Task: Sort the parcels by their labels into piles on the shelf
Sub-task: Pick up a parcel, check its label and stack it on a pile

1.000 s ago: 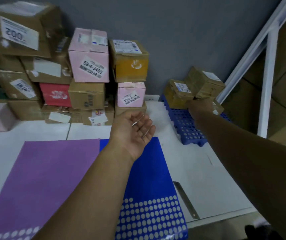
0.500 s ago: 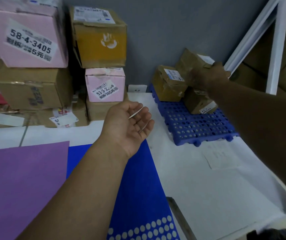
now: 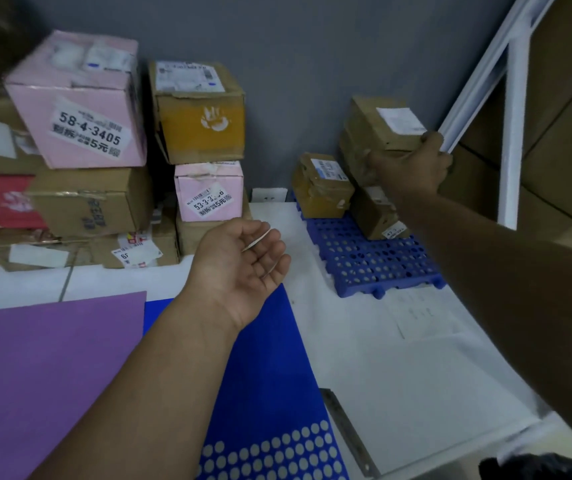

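Note:
My right hand grips a brown cardboard parcel with a white label, held up above two other brown parcels on a blue plastic pallet at the right. My left hand hovers palm-up and relaxed over the white shelf surface, with a thin white sliver lying across its fingers. A pile of pink, yellow, red and brown parcels stands against the grey wall at the left.
A purple sheet and a blue dotted sheet lie on the shelf in front. A white metal frame rises at the right, with large cardboard behind it. A paper sheet lies near the pallet.
My right hand has lifted the brown parcel higher off the small stack on the pallet. The view has moved closer to the shelf. My left hand has stayed palm-up.

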